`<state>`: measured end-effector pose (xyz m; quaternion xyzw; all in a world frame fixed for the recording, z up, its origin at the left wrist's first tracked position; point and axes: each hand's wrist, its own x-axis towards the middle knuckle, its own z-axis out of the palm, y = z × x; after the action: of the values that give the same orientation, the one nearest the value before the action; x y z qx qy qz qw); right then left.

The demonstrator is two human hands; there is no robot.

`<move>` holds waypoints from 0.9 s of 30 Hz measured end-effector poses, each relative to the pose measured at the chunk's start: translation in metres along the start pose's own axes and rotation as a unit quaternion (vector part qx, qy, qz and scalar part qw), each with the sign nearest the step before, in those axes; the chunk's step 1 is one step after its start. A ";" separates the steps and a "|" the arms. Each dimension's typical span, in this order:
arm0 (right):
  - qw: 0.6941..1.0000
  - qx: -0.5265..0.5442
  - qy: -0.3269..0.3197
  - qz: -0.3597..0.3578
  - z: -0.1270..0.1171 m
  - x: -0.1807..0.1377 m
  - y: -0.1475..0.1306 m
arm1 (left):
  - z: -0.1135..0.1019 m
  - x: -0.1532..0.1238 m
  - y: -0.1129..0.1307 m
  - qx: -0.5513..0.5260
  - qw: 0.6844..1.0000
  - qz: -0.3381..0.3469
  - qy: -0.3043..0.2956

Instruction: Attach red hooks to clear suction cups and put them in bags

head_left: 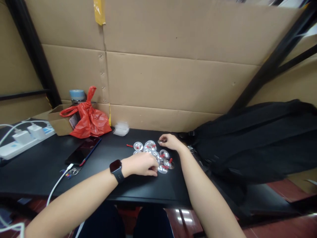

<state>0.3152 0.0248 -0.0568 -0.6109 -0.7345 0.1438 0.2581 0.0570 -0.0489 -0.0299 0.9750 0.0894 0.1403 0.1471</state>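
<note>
Several small silver finger cymbals (164, 154), round and dished with red cord loops, lie bunched and partly overlapping on the black table (138, 190). My left hand (142, 164) lies over the near left part of this pile, its fingers curled down; what they grip, if anything, is hidden. Just beyond the pile, at its far right, my right hand (170, 142) pinches a single finger cymbal (160, 141) between thumb and fingers. One finger cymbal (138, 146) sits at the pile's far left edge, beside a loose red cord (129, 145).
On the left are a dark phone (85, 150) with a white cable, keys (73, 172) and a power strip (15, 148). A red plastic bag (90, 120), cardboard box (58, 123) and clear plastic pack (121, 128) stand at the back. A black bag (257, 142) bounds the right.
</note>
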 end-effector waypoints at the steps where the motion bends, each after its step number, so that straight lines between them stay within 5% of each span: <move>1: 1.000 -0.007 0.002 0.004 -0.001 0.000 0.000 | 0.000 0.001 0.001 -0.006 1.000 -0.005 -0.006; 7: 0.999 -0.039 0.009 0.020 -0.007 -0.003 -0.003 | -0.027 -0.007 -0.003 -0.058 0.998 -0.023 -0.018; 11: 0.999 -0.046 0.004 0.023 -0.005 -0.004 -0.005 | -0.056 -0.033 -0.045 -0.012 0.980 -0.145 0.137; 13: 0.999 -0.047 0.001 0.023 -0.003 -0.003 -0.005 | -0.061 -0.048 -0.072 0.019 0.966 -0.197 0.165; 18: 0.999 -0.046 -0.007 0.016 -0.003 -0.002 -0.004 | -0.046 -0.063 -0.111 -0.028 0.967 -0.227 0.108; 27: 0.999 -0.037 -0.012 0.021 -0.003 -0.002 -0.004 | -0.053 -0.068 -0.111 0.015 0.961 -0.269 0.057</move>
<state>0.3141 0.0216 -0.0529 -0.6335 -0.7296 0.1292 0.2228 -0.0384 0.0545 -0.0327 0.9076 0.3584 0.1501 0.1589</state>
